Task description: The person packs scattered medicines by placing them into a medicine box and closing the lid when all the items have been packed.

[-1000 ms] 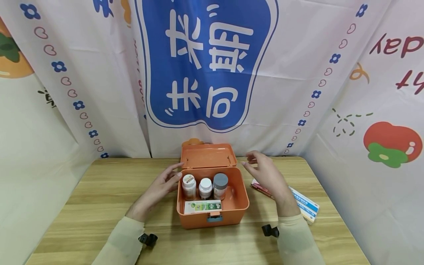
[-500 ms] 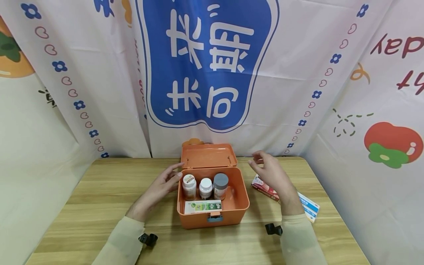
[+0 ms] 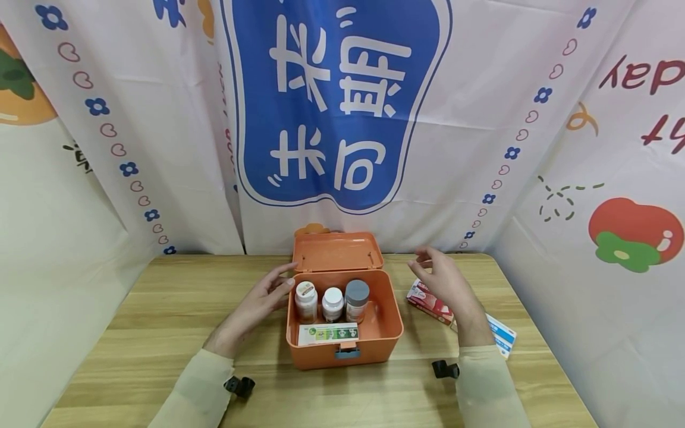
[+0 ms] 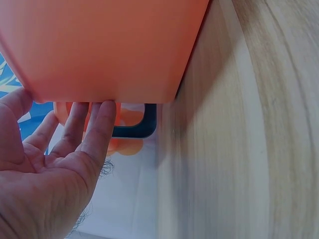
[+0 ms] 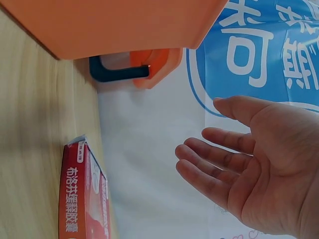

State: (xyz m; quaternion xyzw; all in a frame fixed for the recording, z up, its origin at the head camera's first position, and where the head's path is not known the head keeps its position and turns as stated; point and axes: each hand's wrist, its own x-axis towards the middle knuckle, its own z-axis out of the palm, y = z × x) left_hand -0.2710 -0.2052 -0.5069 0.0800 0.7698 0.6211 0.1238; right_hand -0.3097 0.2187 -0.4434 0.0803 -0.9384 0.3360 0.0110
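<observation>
An orange medicine box (image 3: 345, 355) stands on the table with its lid (image 3: 337, 252) tipped back. Inside are a white bottle (image 3: 306, 304), a smaller white-capped bottle (image 3: 332, 303), a grey-capped bottle (image 3: 356, 300) and a white-green carton (image 3: 327, 334). My left hand (image 3: 263, 303) rests at the box's back left corner, thumb at the rim and fingers extended behind it in the left wrist view. To the right of the box my right hand (image 3: 444, 282) hovers with relaxed fingers and holds nothing. Close below it lies a red-and-white medicine carton (image 5: 82, 194).
A blue-and-white carton (image 3: 501, 336) lies right of the red one, partly hidden under the right forearm. Behind the wooden table (image 3: 176, 309) hangs a printed cloth (image 3: 342, 148). The box's dark handle (image 4: 134, 130) shows at its back.
My right hand has drifted right, away from the box, bringing more of the red-and-white carton into sight. The left hand and the box have stayed in place.
</observation>
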